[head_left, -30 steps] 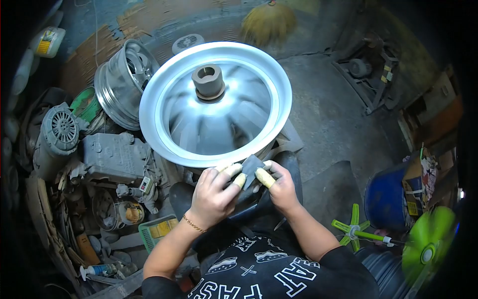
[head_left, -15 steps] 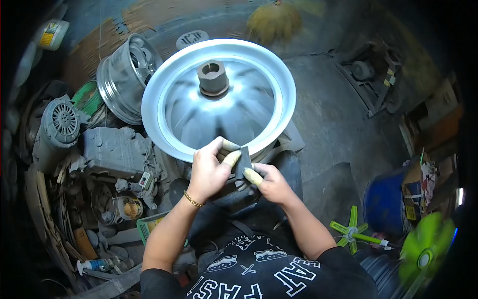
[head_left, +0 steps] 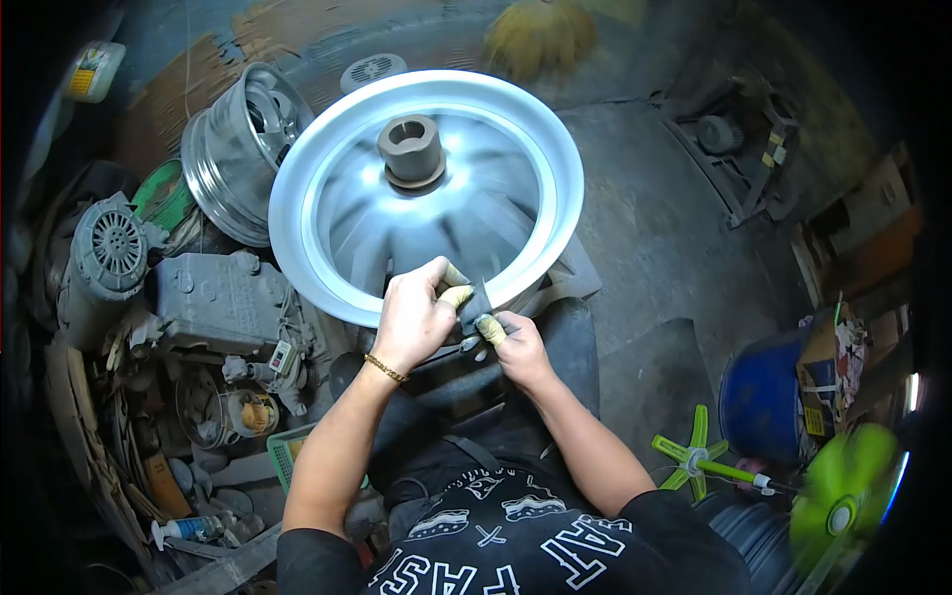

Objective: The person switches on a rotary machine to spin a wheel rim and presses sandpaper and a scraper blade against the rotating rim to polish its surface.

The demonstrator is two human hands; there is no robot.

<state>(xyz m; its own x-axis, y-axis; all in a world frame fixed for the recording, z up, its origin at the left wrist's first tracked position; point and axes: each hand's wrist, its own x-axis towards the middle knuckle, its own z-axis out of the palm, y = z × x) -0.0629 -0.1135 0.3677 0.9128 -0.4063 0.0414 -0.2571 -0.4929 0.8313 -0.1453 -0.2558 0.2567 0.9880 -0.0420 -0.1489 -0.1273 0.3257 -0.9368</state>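
A car wheel rim lies face up in front of me, its spokes blurred as if spinning. A brown hexagonal nut stands at its hub. At the near lip, my left hand is closed, pinching a small dark grey piece of sandpaper by its upper part. My right hand is closed on the lower part of the same piece. Yellowish coverings wrap the thumbs and some fingertips. The other fingers are partly hidden beneath the sandpaper.
Another metal wheel leans at the left, beside a dusty motor and a grey housing. On the right are a blue barrel and a green fan. A green basket sits by my left forearm.
Both hands have shifted slightly left in view, with the right hand nearer the left. The sandpaper now looks bent and shows less of its face. The whole scene has shifted slightly left.
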